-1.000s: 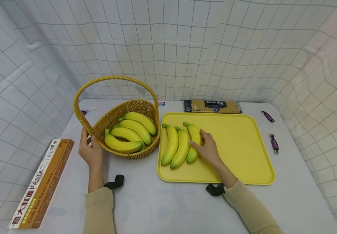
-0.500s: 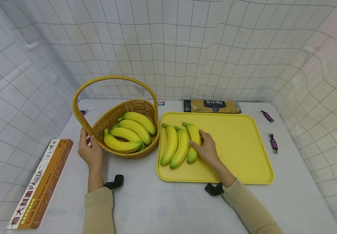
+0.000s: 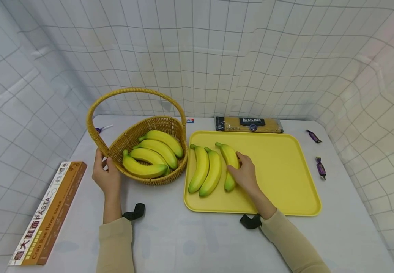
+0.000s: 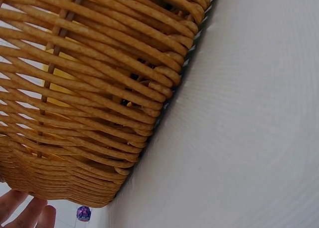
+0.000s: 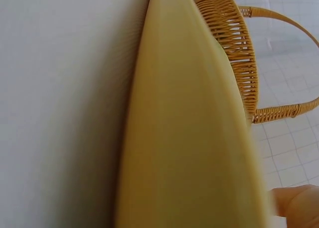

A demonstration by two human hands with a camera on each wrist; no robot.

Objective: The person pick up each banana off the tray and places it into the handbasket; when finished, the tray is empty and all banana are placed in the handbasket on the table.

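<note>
A wicker basket (image 3: 135,178) with a tall arched handle stands left of centre, holding several yellow bananas (image 3: 158,149). My left hand (image 3: 106,176) grips its rim at the base of the handle; in the left wrist view fingers (image 4: 32,215) touch the woven wall. To the right lies a yellow tray (image 3: 279,170). Two bananas (image 3: 198,170) lie side by side at its left end. A third banana (image 3: 230,161), slightly apart from them, is held between the thumb and fingers of my right hand (image 3: 246,174), which partly cover it. The tray's pale edge (image 5: 184,113) fills the right wrist view.
Behind the tray is a spaghetti pack (image 3: 251,124). Purple wrapped sweets (image 3: 320,168) lie to its right, and a lollipop (image 3: 103,129) lies behind the basket. A long pasta box (image 3: 48,214) sits at the table's left. Checked cloth (image 3: 210,57) surrounds the table.
My right hand and the third banana have shifted slightly right, widening the gap to the other two bananas. The left hand and basket stay in place.
</note>
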